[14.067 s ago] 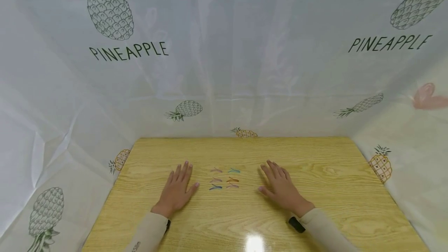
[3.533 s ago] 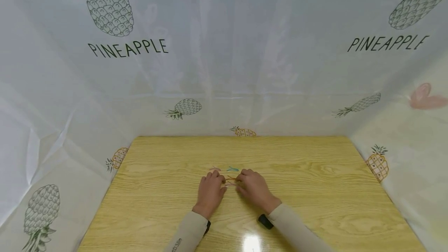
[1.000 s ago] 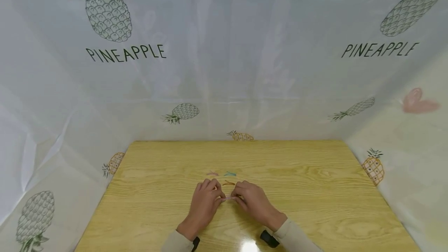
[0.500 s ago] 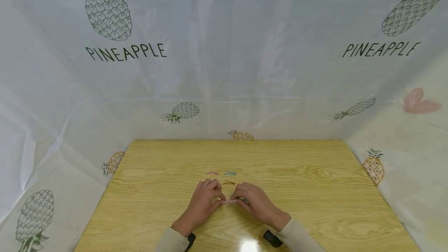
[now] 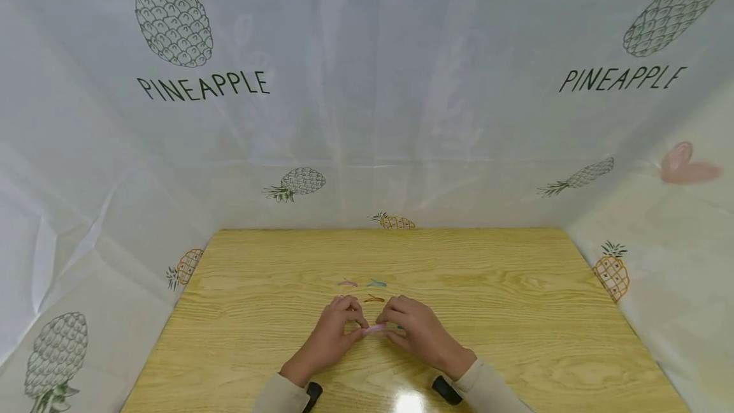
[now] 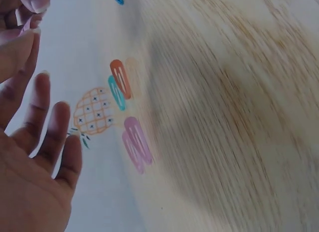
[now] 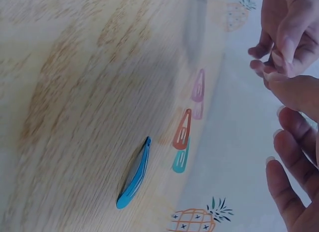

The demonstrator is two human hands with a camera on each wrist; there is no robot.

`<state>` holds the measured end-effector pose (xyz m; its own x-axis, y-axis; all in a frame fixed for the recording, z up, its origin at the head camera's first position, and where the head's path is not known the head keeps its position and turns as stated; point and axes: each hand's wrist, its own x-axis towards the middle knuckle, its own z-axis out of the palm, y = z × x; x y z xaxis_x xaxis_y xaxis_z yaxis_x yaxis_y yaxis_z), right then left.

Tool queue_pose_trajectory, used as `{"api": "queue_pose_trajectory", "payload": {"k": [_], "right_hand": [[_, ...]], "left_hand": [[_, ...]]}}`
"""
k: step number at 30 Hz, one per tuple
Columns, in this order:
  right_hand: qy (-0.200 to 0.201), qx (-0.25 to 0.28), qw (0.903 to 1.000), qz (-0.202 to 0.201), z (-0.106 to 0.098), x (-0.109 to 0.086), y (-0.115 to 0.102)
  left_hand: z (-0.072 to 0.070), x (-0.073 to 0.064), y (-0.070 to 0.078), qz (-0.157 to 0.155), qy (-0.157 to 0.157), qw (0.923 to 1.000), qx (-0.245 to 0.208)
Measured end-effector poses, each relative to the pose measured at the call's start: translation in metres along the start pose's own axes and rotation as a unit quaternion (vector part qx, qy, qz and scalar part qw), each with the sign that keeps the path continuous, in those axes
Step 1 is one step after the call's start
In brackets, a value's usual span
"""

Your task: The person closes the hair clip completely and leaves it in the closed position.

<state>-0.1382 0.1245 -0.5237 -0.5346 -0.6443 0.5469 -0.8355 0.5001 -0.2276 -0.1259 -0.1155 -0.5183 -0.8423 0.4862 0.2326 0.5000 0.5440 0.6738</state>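
Between my two hands, low over the wooden table, is a pink snap hair clip [image 5: 375, 328]. My left hand [image 5: 332, 331] pinches its left end between thumb and index finger, and my right hand [image 5: 417, 330] pinches the right end. The fingertips cover much of the clip in both wrist views. A blue snap clip [image 7: 134, 177] lies beside my right hand, mostly hidden by it in the head view. Beyond the hands lie an orange clip [image 5: 374, 298], a teal clip [image 5: 376, 283] and two mauve clips [image 6: 138, 141], one of them hidden in the head view.
The wood-grain table [image 5: 487, 292] stretches to both sides of the hands. White sheeting [image 5: 367, 113] printed with pineapples encloses it at the back and sides. A bright light reflection [image 5: 408, 401] shows near the front.
Both hands, flat on the table at first, came together and took up the pink clip. The blue clip has moved from the left column to the right. Lately the pink clip tilts slightly.
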Motion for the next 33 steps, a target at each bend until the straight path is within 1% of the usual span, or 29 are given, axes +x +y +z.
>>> {"api": "queue_pose_trajectory", "payload": {"k": [4,5,7,9,10,12,14,16,18,19,21,26,29,33], "right_hand": [[0.011,-0.012,0.9998,-0.012,0.002,0.001,0.0],[0.012,-0.014,0.9997,-0.013,0.002,0.001,0.0],[0.015,-0.018,0.9997,-0.012,0.003,0.0,0.001],[0.015,-0.023,0.9996,-0.008,0.004,0.0,0.0],[0.015,-0.025,0.9996,-0.002,0.005,-0.001,0.0],[0.012,-0.026,0.9995,0.012,0.006,-0.002,0.0],[0.008,-0.026,0.9992,0.028,0.007,-0.004,0.0],[0.002,-0.024,0.9986,0.047,0.008,-0.005,0.0],[-0.007,-0.023,0.9976,0.065,0.009,-0.005,-0.001],[-0.012,-0.022,0.997,0.073,0.01,-0.005,-0.001],[-0.02,-0.02,0.9956,0.09,0.011,-0.005,-0.001],[-0.032,-0.018,0.9919,0.122,0.017,-0.005,-0.002],[-0.038,-0.015,0.9901,0.134,0.02,-0.005,-0.002],[-0.05,-0.009,0.9874,0.15,0.023,-0.004,-0.003]], "left_hand": [[0.0,0.002,-0.003,-0.013,-0.026,0.9981,-0.054],[0.0,0.002,-0.003,-0.019,-0.031,0.9975,-0.061],[0.0,0.002,-0.003,-0.025,-0.031,0.9978,-0.052],[0.001,0.001,-0.002,-0.028,-0.025,0.9989,-0.028],[0.002,0.0,-0.001,-0.027,-0.02,0.9994,-0.007],[0.004,0.0,0.0,-0.013,-0.005,0.9988,0.048],[0.006,-0.001,0.002,0.005,0.011,0.9943,0.106],[0.008,0.0,0.003,0.026,0.027,0.9866,0.159],[0.009,0.0,0.004,0.042,0.037,0.9801,0.191],[0.01,0.001,0.004,0.046,0.038,0.9778,0.201],[0.012,0.002,0.003,0.047,0.036,0.9759,0.21],[0.017,0.007,-0.002,0.037,0.014,0.972,0.232],[0.02,0.01,-0.003,0.034,-0.003,0.9672,0.252],[0.025,0.014,-0.007,0.032,-0.023,0.9589,0.281]]}}
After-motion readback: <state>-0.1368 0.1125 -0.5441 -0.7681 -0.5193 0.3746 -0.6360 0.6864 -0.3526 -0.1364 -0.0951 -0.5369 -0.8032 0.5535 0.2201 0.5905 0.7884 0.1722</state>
